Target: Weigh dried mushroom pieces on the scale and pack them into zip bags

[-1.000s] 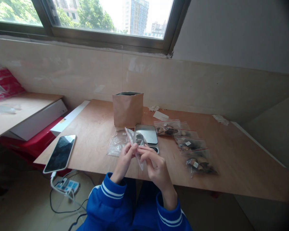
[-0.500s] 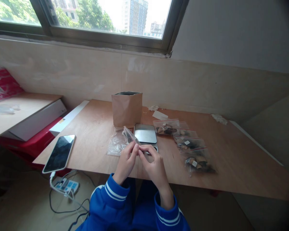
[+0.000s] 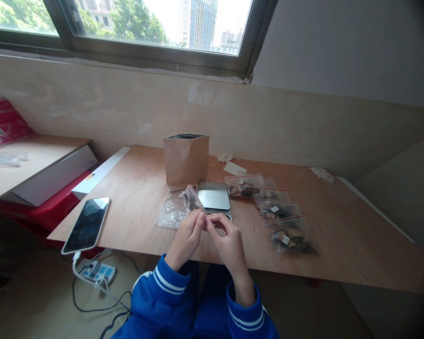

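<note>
Between my pinched fingers is a clear zip bag with a red line along its edge, tilted up and to the left. My left hand grips it with thumb and forefinger. Against it, fingertip to fingertip, my right hand pinches the bag's near end, which the fingers partly hide. Just beyond my hands lies a small scale with a silver plate, its front partly covered by my right hand. To the left, a crumpled clear plastic bag rests on the table. Behind stands an open brown paper pouch.
Several filled zip bags with dark and tan pieces and small white labels lie at right. A white card is at the back. At the left edge a phone is plugged into a cable, above a power strip.
The zip bag has swung slightly to the right and its red edge shows more. My hands stay together in nearly the same place.
</note>
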The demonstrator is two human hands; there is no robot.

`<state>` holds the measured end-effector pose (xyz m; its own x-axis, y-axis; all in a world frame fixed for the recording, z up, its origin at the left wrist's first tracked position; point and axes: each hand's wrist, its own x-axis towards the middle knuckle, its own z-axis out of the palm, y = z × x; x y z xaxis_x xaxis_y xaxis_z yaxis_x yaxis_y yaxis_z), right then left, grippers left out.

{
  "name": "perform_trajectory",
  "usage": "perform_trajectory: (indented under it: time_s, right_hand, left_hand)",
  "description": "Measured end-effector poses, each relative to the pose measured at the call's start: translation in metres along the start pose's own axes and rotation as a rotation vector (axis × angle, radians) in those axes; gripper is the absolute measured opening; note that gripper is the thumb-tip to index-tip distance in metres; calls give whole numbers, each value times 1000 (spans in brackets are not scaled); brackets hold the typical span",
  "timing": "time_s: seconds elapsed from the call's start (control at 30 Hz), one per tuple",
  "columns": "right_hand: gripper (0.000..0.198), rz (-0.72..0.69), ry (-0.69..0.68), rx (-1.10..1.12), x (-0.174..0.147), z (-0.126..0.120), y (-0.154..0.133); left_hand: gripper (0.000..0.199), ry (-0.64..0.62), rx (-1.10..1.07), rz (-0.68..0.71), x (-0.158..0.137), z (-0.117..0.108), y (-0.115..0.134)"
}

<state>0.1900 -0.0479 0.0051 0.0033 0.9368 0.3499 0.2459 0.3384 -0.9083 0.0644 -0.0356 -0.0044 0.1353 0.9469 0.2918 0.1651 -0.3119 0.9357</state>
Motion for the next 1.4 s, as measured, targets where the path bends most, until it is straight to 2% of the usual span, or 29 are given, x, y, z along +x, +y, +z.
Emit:
perform_trajectory:
  time_s: [0.6,0.87,1.0,1.07,1.23,1.33,1.4]
  right_hand:
    - [22,19,-25,38,-1,-2,-1]
    - [17,-43,-19,-37,-1,1,0]
    - [17,-38,62,-90,-4,9,-2]
    - [17,-18,144,-100,-4,10,2]
    - [23,100,572,26,3,-12,21]
    - [26,127,584,124,7,-23,23]
    - [27,136,562,178,10,-24,17]
  left_hand:
    - [37,4,-21,10,-2,-2,1]
    - [29,18,5,-14,-3,-1,0]
    - [28,17,42,-22,0,0,-2]
    - [27,31,71,-34,0,-2,-3]
    - [31,147,58,-93,-2,-18,-3]
    - [37,130,26,-81,-3,-26,-4]
    - [43,166,-33,-60,-2,-25,-7]
